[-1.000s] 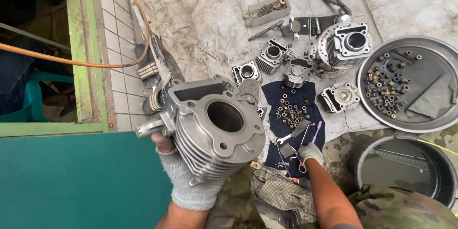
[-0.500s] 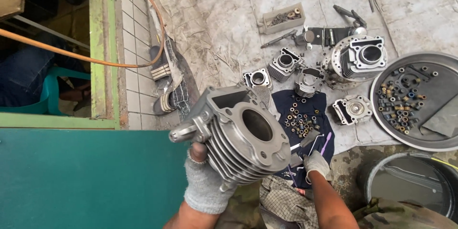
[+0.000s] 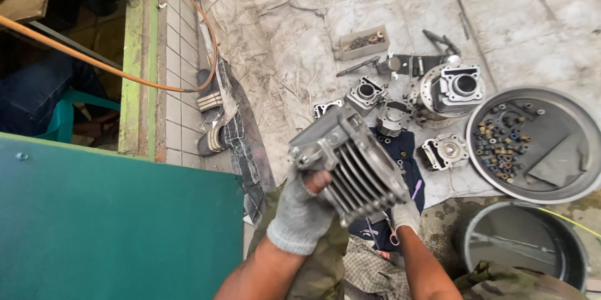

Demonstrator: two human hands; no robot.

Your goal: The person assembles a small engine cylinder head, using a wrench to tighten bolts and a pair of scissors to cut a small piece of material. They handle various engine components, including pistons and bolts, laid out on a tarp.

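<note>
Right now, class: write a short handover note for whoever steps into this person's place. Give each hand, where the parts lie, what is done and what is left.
Left hand: gloved, grip shut on the finned engine cylinder, held up over the dark cloth.
Right hand: gloved, low beside the cylinder; its grip is hidden.
Other engine parts lie on the tarp; small pieces fill the round tray.
Done: cylinder lifted. Left: it has not been set down.
</note>
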